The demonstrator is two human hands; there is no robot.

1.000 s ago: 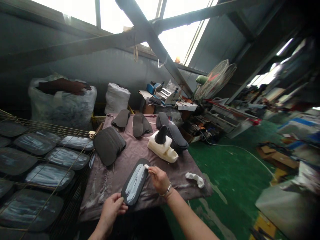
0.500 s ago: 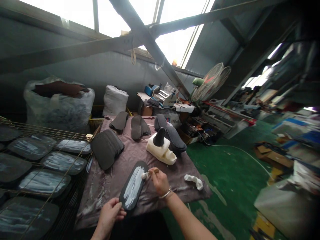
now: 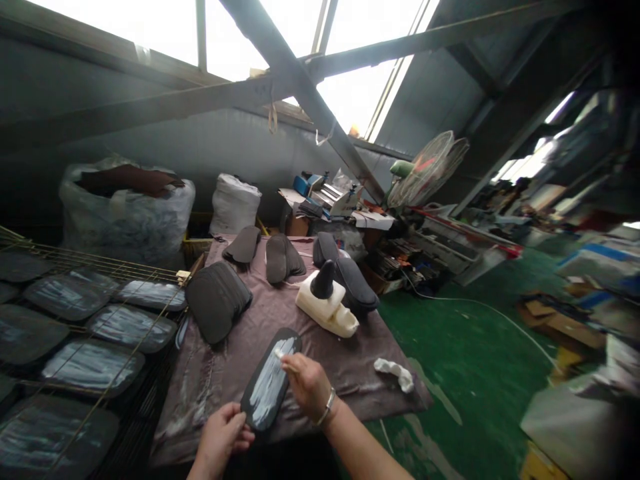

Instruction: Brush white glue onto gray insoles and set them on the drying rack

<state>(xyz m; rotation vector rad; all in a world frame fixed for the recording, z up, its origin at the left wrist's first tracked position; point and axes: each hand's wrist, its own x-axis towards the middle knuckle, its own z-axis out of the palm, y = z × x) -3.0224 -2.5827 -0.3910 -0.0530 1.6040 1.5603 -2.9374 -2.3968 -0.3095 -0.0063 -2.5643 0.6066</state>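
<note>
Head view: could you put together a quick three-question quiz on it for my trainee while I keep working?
1. Multiple choice: what holds the near end of the dark pad?
A) the right hand
B) the left hand
C) neither hand

2. True or false: the bracelet is on the left wrist.

3. Fill in the colour: the cone on the white jug is ____.

Key:
1. B, the left hand.
2. False; it is on the right wrist.
3. Black.

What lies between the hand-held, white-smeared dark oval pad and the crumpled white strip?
Head view: the right hand, partly over the pad, its silvery wristband, then mauve cloth up to the strip.
</note>
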